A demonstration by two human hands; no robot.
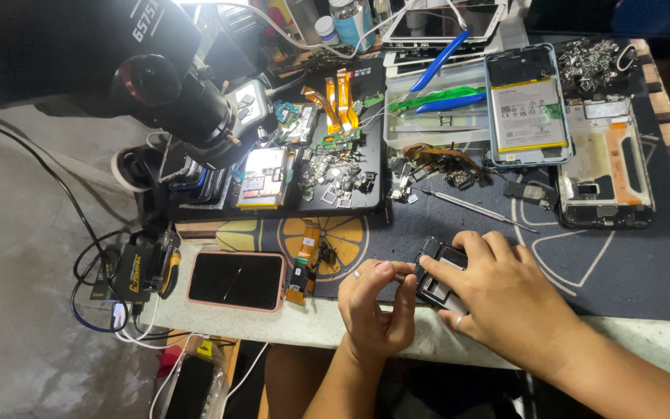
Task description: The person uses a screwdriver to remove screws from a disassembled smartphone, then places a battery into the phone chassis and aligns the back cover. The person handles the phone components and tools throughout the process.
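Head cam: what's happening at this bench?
A person works at a phone repair bench. The right hand presses a small black phone part down on the dark mat; the left hand pinches at its left edge. A pink-cased phone lies face up to the left, an opened phone with exposed battery lies behind, and a microscope stands at left.

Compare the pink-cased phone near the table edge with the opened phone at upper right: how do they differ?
The pink-cased phone is closed, dark screen up; the opened phone has its back off, battery exposed. The pink-cased phone lies lengthwise left to right near the front edge; the opened phone lies lengthwise front to back, far from the hands. The left hand is nearer the pink-cased phone. Both lie flat, untouched.
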